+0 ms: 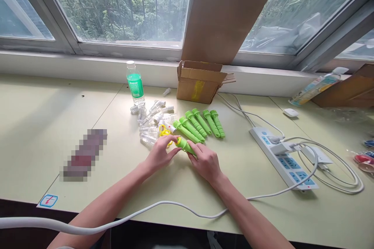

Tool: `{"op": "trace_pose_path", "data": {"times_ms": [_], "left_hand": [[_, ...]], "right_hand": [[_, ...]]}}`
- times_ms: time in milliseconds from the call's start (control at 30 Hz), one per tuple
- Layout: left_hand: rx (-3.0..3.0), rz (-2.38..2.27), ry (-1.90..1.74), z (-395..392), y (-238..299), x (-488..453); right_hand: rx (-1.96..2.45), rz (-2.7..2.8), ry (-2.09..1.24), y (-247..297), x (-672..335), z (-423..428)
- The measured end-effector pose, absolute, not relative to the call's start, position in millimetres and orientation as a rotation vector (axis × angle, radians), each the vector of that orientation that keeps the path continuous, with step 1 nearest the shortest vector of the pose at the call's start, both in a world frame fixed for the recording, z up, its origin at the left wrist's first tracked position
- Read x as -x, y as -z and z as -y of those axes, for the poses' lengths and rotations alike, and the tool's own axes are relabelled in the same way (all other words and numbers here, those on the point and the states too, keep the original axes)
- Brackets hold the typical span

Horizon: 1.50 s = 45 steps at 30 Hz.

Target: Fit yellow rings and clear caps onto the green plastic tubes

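Observation:
My right hand is wrapped around a green plastic handle with a ribbed neck, hiding its rear part. At the handle's left end sits a yellow ring, with the fingers and thumb of my left hand closed about it. Just beyond my left hand lies a small pile of yellow rings. Several more green handles with threaded ends lie in a slanting row beyond my hands. To their left are several clear plastic pieces, mixed with white cylindrical parts.
A bottle with a green label stands behind the clear pieces. At the back is an open cardboard box. The power strip lies right, its white cable crossing in front of me near my forearms. A pixelated patch covers something left.

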<state>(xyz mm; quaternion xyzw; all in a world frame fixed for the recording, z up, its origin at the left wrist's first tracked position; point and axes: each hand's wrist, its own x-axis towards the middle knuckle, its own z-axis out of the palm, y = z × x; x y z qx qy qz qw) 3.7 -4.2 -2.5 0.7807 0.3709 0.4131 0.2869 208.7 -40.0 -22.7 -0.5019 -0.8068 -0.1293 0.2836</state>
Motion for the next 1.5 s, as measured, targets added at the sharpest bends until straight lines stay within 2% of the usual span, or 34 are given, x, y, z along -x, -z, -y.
{"op": "trace_pose_path", "data": {"times_ms": [433, 733, 1500], "left_hand": [[-2.093, -0.983, -1.101, 4.1, 2.2, -4.0], [-2.161, -0.914, -1.037, 4.8, 2.6, -4.9], [-2.236, -0.851, -1.184, 4.4, -4.5, -4.7]], "right_hand": [[1.338, 2.170, 0.315, 22.7, -210.4, 40.4], [1.312, 2.401, 0.335, 20.5, -208.3, 43.0], [1.220, 2.224, -0.008, 20.6, -205.9, 45.3]]}}
